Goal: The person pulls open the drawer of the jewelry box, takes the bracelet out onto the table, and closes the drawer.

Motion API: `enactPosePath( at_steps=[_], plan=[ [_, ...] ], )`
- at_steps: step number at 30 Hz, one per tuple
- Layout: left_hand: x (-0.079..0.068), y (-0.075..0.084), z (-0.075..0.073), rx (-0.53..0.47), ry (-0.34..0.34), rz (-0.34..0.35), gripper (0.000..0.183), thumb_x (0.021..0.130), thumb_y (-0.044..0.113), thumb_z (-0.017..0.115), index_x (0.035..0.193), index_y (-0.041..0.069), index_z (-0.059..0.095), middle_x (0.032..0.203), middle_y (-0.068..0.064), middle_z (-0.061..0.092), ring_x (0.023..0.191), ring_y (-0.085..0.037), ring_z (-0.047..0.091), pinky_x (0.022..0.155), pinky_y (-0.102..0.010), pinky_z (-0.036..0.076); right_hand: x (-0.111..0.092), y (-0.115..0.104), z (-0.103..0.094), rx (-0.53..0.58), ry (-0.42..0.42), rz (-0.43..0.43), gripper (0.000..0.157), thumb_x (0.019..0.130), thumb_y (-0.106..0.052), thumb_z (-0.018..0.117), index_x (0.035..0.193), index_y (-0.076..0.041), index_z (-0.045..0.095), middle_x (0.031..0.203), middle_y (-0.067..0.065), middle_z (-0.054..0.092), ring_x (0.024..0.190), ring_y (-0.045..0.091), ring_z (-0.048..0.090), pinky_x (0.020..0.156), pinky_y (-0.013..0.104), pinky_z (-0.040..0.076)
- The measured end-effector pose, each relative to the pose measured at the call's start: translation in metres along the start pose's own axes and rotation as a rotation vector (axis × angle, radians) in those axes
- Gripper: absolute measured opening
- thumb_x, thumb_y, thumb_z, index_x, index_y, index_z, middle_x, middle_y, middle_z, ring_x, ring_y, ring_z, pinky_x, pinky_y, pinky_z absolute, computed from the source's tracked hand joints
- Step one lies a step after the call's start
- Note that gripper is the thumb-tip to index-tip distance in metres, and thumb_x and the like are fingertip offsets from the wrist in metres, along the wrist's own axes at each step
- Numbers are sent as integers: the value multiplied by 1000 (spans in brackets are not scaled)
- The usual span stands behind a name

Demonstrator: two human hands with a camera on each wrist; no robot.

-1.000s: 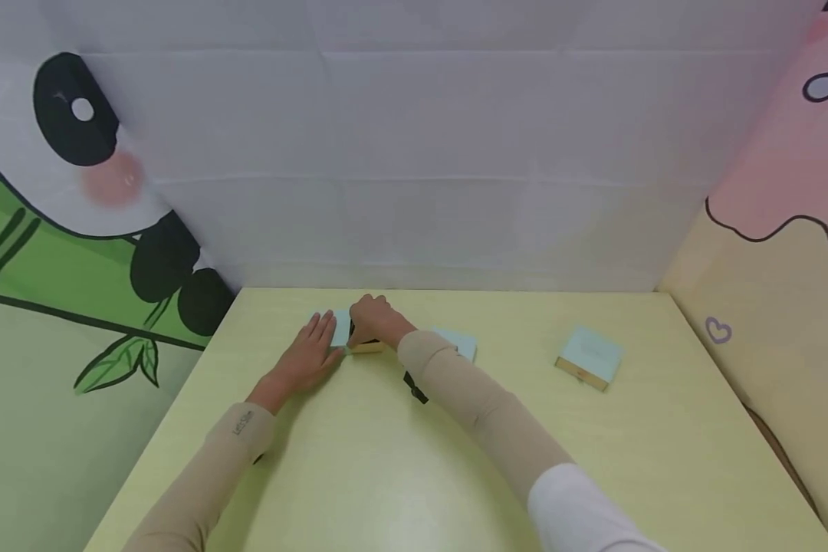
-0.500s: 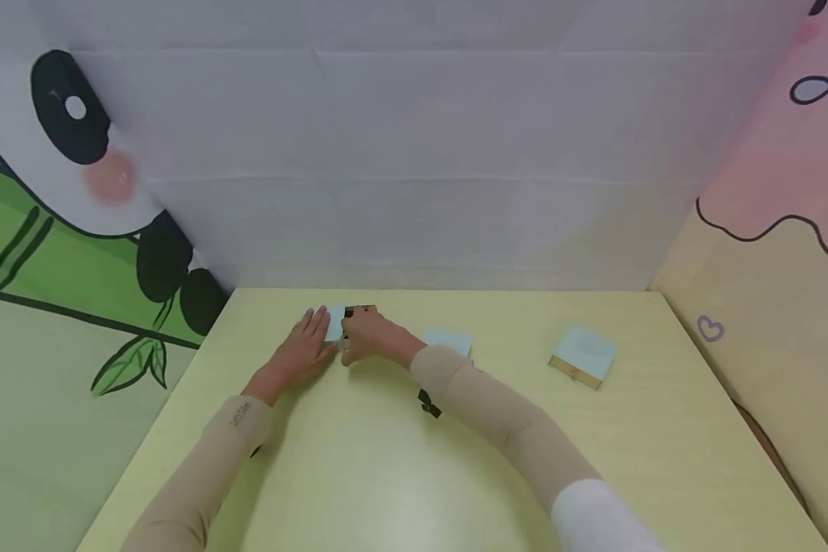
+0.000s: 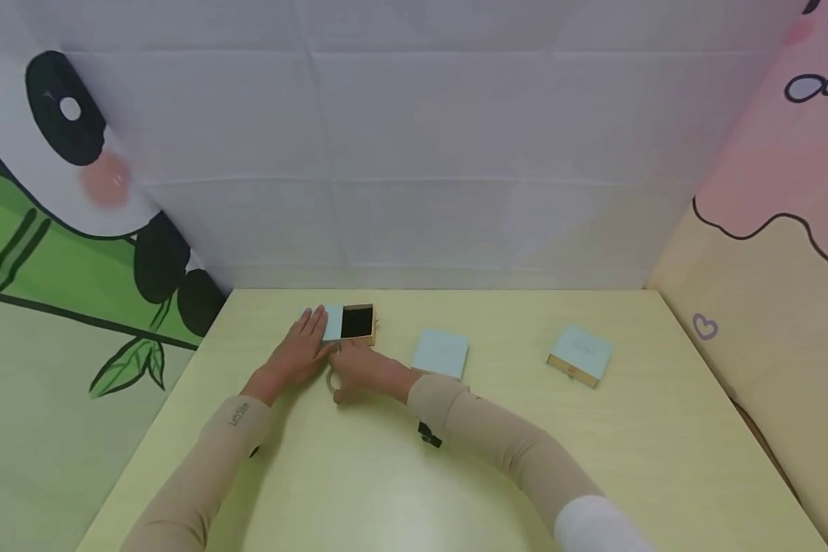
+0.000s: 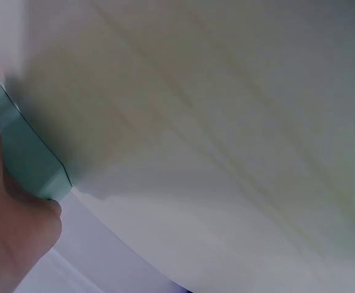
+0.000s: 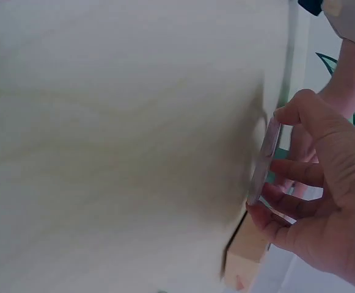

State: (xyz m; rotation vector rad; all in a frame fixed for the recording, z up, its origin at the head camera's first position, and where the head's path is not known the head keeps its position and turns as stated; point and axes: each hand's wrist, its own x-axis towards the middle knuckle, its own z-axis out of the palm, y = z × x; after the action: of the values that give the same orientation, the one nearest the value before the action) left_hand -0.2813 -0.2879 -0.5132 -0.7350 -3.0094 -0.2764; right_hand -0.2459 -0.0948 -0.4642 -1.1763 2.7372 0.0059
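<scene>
A light blue drawer-style gift box (image 3: 333,323) lies at the back left of the table, its drawer (image 3: 357,322) slid out to the right and showing a black lining. My left hand (image 3: 300,354) holds the box's blue sleeve at its left end; the left wrist view shows fingers at the green-looking box (image 4: 30,152). Just in front of the box, my right hand (image 3: 362,369) pinches a pale bangle (image 3: 331,380). Seen edge-on in the right wrist view, the bangle (image 5: 264,162) sits between thumb and fingertips.
A second light blue box (image 3: 441,353) lies to the right of the right hand, partly behind the sleeve. Farther right, another blue box (image 3: 580,355) sits turned at an angle. A white wall (image 3: 414,169) rises behind the table's back edge.
My right hand has drawn back from over the drawer toward the front, with the bangle now visible in it. The black drawer inside is uncovered. My left hand stays at the box.
</scene>
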Motion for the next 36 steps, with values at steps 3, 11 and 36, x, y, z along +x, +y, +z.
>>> enactPosePath(
  at_steps=[3, 11, 36],
  plan=[
    [2, -1, 0, -4, -7, -1, 73, 110, 35, 41, 158, -11, 12, 167, -26, 8, 153, -48, 8, 122, -59, 14, -1, 0, 7, 23, 11, 13, 69, 85, -48, 77, 140, -12, 58, 146, 13, 52, 135, 26, 49, 113, 33, 38],
    [1, 0, -2, 15, 19, 5, 71, 110, 32, 44, 156, -13, 16, 165, -29, 12, 152, -50, 11, 121, -61, 17, -3, -2, 8, 16, 16, 17, 73, 86, -46, 77, 146, -12, 52, 144, 9, 52, 129, 24, 52, 106, 28, 44],
    [1, -9, 8, 2, 52, 49, 73, 110, 39, 38, 156, -13, 17, 165, -30, 13, 150, -51, 13, 121, -62, 17, -6, 82, -23, 160, 143, 325, 23, 103, -18, 60, 120, -2, 64, 109, 10, 64, 88, 19, 61, 75, 30, 53]
  ],
)
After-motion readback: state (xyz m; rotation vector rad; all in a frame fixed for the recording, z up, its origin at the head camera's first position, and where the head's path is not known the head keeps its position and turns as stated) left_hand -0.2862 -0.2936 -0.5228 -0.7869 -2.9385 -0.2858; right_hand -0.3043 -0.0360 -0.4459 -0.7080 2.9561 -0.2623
